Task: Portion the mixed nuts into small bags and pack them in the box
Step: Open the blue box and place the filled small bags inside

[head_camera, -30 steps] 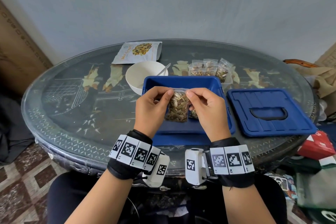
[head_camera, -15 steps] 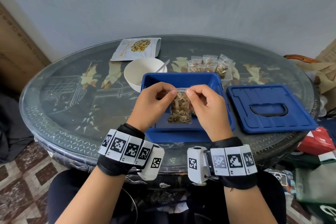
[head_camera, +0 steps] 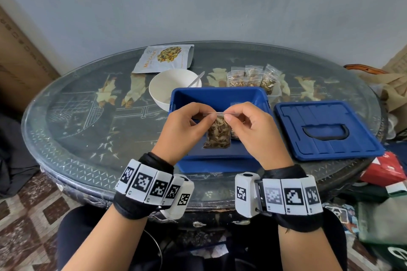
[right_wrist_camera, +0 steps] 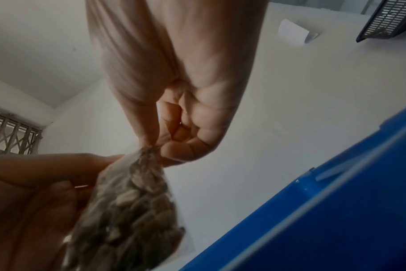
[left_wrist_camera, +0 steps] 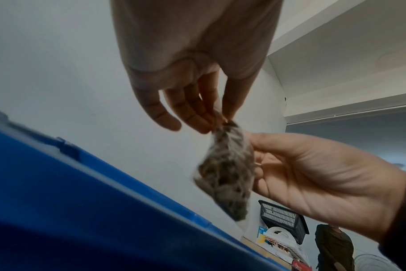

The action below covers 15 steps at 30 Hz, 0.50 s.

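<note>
A small clear bag of mixed nuts (head_camera: 218,134) hangs over the open blue box (head_camera: 218,90). My left hand (head_camera: 207,114) pinches the left end of its top seal strip, and my right hand (head_camera: 231,114) pinches the right end. The left wrist view shows my left hand (left_wrist_camera: 220,117) pinching the bag (left_wrist_camera: 227,174) from above, above the box wall (left_wrist_camera: 81,201). In the right wrist view my right hand (right_wrist_camera: 155,144) pinches the bag (right_wrist_camera: 132,210) the same way. A second filled bag (head_camera: 234,135) lies in the box, mostly hidden behind my right hand.
The blue lid (head_camera: 326,130) lies to the right of the box. Behind the box stand a white bowl (head_camera: 171,88) with a spoon (head_camera: 196,79), the nut package (head_camera: 164,58) and several filled bags (head_camera: 253,77). The glass-topped table (head_camera: 88,116) meets the wall behind.
Both hands keep hold of the bag over the box. The fingertips have shifted on the top edge, and the seal strip now shows stretched between them.
</note>
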Each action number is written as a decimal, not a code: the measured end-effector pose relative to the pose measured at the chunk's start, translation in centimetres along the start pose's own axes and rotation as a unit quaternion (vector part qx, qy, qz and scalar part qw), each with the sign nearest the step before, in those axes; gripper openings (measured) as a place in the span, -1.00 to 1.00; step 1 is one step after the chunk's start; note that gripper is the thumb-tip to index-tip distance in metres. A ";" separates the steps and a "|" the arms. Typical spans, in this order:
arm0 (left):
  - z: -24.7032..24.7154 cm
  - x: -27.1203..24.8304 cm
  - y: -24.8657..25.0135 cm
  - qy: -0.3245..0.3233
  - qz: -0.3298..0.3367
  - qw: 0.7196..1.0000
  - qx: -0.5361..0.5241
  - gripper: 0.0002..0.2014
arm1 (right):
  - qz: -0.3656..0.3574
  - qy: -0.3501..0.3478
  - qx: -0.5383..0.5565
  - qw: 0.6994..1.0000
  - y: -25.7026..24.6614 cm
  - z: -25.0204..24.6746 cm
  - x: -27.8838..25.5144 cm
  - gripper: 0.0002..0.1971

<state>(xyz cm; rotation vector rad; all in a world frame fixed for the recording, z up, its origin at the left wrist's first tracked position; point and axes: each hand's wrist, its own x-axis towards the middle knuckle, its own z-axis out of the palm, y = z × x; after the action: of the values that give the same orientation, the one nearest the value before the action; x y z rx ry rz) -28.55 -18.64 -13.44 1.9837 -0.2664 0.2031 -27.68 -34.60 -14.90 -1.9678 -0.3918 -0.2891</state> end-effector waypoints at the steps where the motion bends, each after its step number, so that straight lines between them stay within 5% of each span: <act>1: -0.2 0.1 0.1 -0.015 -0.003 1.000 -0.001 -0.93 | 0.000 -0.003 -0.006 1.000 0.0 -0.1 0.0 -0.91; 8: -0.4 0.5 0.0 -0.036 0.014 0.999 0.035 -0.93 | -0.009 -0.015 -0.015 1.000 0.0 -0.1 0.0 -0.92; 15: 0.0 0.5 -0.8 0.006 0.101 0.990 0.095 -0.92 | -0.032 -0.010 -0.025 0.999 0.3 0.2 0.0 -0.92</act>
<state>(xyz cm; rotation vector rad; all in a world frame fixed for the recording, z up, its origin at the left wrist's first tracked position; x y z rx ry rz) -27.86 -18.42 -14.01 2.1423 -0.4554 0.3819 -27.51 -34.54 -15.21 -2.0106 -0.4641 -0.3235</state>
